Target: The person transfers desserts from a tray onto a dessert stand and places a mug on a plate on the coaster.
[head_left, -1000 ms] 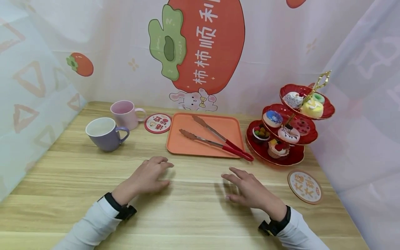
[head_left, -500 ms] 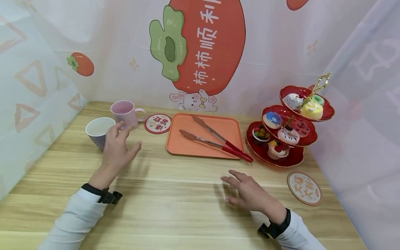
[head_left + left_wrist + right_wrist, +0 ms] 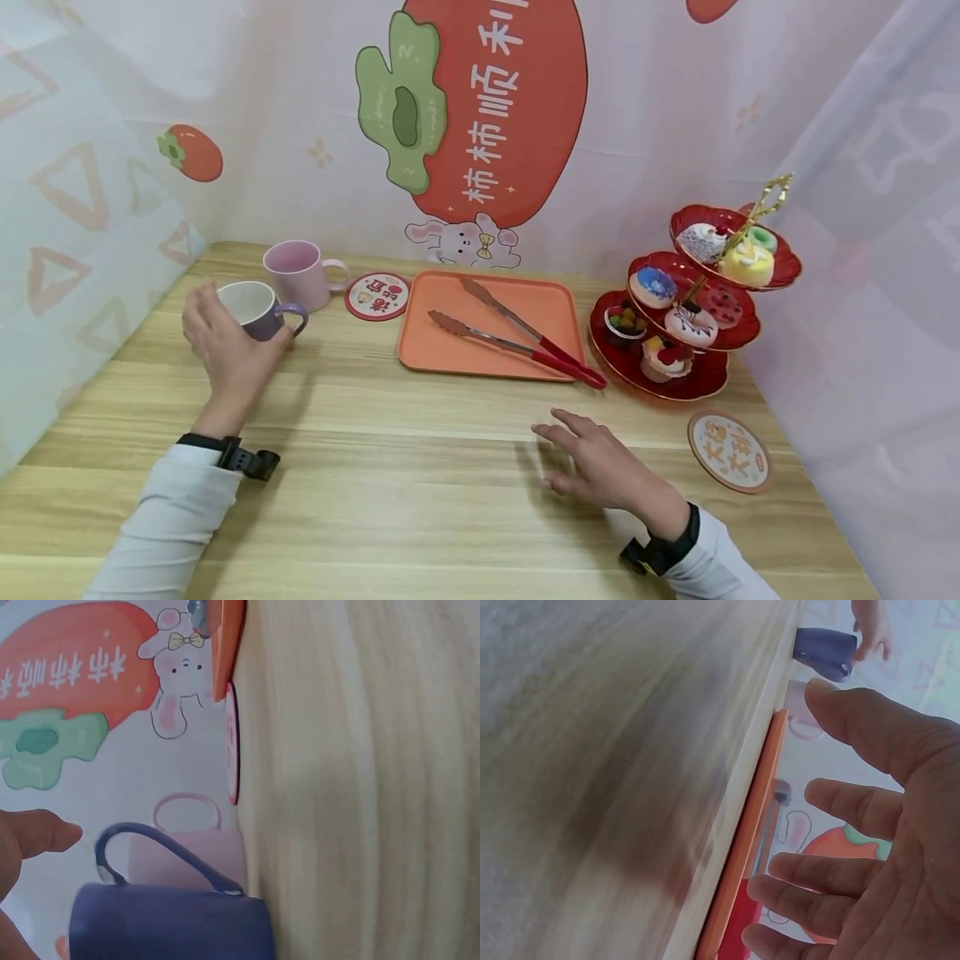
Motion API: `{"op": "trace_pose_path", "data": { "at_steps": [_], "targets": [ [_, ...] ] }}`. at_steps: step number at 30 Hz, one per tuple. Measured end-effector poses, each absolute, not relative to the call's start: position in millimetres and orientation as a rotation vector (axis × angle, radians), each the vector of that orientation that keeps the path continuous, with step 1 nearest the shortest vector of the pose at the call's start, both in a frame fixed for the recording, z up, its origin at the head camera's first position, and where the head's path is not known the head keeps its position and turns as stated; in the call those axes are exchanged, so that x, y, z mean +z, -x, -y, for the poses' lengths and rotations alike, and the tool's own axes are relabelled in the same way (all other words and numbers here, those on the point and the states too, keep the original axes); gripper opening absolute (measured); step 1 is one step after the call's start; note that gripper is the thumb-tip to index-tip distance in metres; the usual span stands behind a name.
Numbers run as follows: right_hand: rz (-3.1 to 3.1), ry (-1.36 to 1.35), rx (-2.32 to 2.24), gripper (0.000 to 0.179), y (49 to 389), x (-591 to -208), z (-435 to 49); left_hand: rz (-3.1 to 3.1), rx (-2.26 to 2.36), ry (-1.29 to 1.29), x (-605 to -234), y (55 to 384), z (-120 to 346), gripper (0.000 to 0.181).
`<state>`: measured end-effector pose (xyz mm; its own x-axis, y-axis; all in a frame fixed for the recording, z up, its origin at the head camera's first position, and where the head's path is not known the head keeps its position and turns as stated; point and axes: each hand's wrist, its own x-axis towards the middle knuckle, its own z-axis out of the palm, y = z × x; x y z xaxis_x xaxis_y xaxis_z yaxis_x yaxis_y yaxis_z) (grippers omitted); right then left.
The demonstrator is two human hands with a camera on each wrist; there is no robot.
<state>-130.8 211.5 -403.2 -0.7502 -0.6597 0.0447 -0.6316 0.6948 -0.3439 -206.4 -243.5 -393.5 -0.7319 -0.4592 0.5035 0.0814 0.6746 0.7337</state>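
At the left of the head view my left hand hovers at the near side of a purple mug, fingers toward its left rim and thumb by its handle. In the left wrist view the thumb stands apart from the purple mug, and the other fingers are mostly out of view. My right hand is held over the table with fingers spread and nothing in it. Straight behind the purple mug stands a pink mug, its handle turned right.
An orange tray bears metal tongs with red handles sticking over its front edge. A red three-tier stand with toy cakes rises at right. Round coasters lie beside the pink mug and below the stand.
My left hand has moved left from the middle of the table, past the mug's handle, to the near side of the purple mug. The right hand has stayed where it was.
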Motion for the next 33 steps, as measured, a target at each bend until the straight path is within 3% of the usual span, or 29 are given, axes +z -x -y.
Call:
{"op": "trace_pose_path", "data": {
  "at_steps": [5,10,15,22,33],
  "targets": [
    [-2.796,1.055,-0.541,0.059,129.9,-404.1,-212.7,2.144,-1.183,-0.491,-401.5,212.1,253.2,0.118],
    [-2.788,1.047,-0.551,0.058,129.5,-403.7,-213.2,2.102,-1.370,-0.603,-408.4,216.6,264.4,0.124],
    [-2.780,1.043,-0.551,0.058,129.4,-403.8,-213.1,2.140,-1.446,-0.742,-411.6,219.5,270.9,0.118],
    [-2.786,1.050,-0.546,0.058,129.3,-404.3,-213.1,2.104,-1.429,-0.737,-416.7,221.1,273.8,0.097],
    [-2.776,1.058,-0.562,0.058,129.9,-404.3,-213.3,2.093,-1.389,-0.748,-421.3,224.0,272.7,0.095]
  ]
}}
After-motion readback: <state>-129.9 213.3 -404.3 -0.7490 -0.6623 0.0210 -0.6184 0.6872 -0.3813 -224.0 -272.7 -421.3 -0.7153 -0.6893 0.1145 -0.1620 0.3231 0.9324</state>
